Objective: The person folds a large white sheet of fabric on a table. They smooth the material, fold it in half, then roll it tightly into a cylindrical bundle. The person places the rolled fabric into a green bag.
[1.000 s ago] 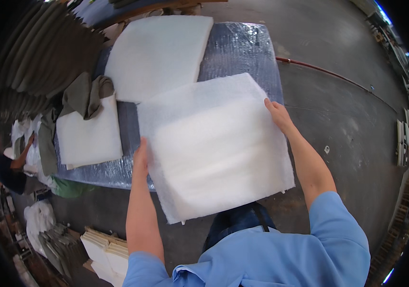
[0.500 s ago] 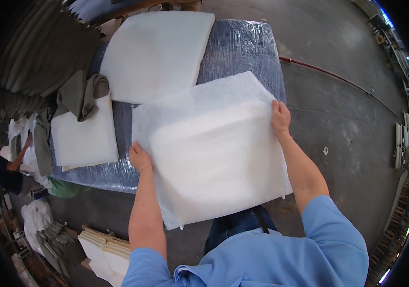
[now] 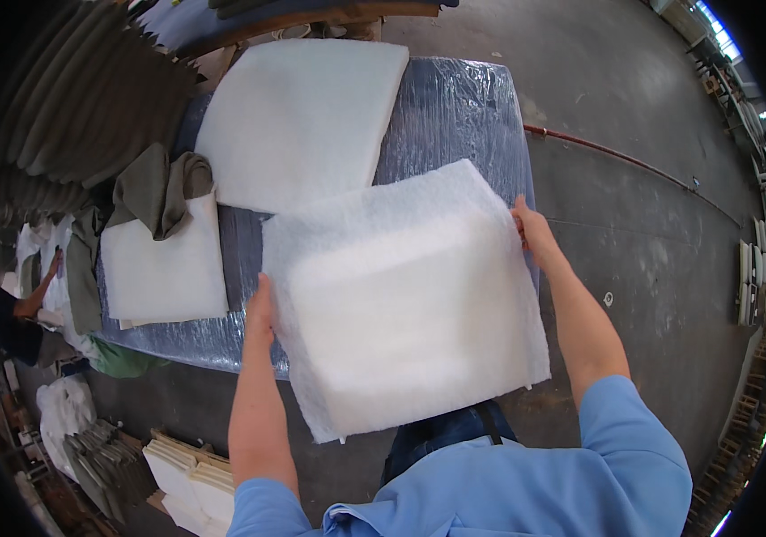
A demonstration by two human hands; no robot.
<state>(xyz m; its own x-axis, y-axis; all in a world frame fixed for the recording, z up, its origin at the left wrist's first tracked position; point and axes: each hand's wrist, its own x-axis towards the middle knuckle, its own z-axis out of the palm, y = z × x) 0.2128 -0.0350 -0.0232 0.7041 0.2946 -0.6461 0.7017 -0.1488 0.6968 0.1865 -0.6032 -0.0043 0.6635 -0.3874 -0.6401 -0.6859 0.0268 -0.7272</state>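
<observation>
I hold a white square sheet of fluffy padding [image 3: 405, 300] up in front of me, tilted, over the near edge of a table wrapped in clear plastic film [image 3: 455, 112]. My left hand [image 3: 260, 309] grips its left edge and my right hand [image 3: 531, 228] grips its right edge. A thicker layer shows through the sheet's middle. On the table beyond lies a large white padding sheet [image 3: 302, 121], and to the left a smaller white stack [image 3: 164, 273] with an olive-green cloth [image 3: 157, 188] draped on it.
Grey concrete floor [image 3: 634, 179] spreads right of the table, crossed by a thin reddish hose [image 3: 616, 157]. A person [image 3: 7, 309] works at the far left by white material. Stacked white and grey pieces [image 3: 177, 465] lie on the floor at lower left. Dark folded rolls [image 3: 79, 98] line the upper left.
The held sheet has shifted slightly right and closer to me. My left hand moved lower along its left edge and my right hand slid down its right edge.
</observation>
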